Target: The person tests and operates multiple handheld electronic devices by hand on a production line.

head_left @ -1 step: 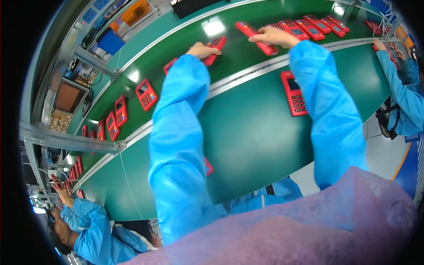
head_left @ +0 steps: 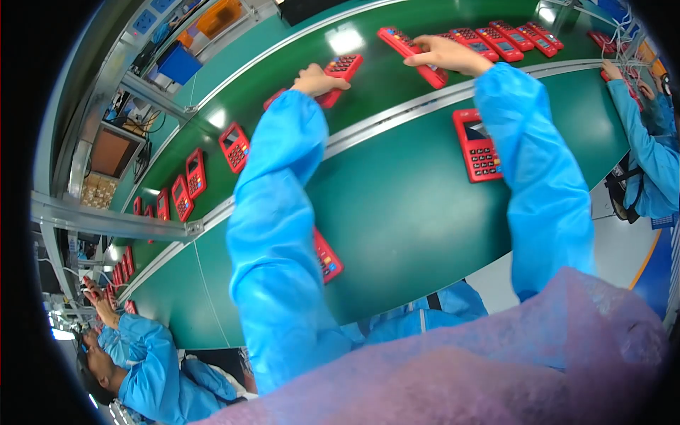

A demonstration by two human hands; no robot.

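Both my arms, in blue sleeves, reach to the green conveyor belt. My left hand [head_left: 316, 81] is closed on the near left side of a red card payment terminal [head_left: 344, 69] with its keypad up. My right hand [head_left: 448, 54] grips another red payment terminal [head_left: 401, 42] that slants across the belt, partly covered by my fingers. On the green table beside my right sleeve lies a third red terminal [head_left: 482, 160], its screen and keypad facing up. Beside my left sleeve, a red terminal [head_left: 326, 258] is partly hidden under the arm.
Several red terminals [head_left: 196, 173] lie along the belt to the left, and more [head_left: 504, 44] stand in a row at the right. A metal rail [head_left: 397, 108] divides belt from table. Co-workers in blue sit at left [head_left: 152, 361] and right [head_left: 648, 149], near hanging cables [head_left: 623, 42].
My left sleeve has shifted a little left, uncovering more of the terminal beside it. My right arm has moved slightly right. Both hands keep hold of their terminals.
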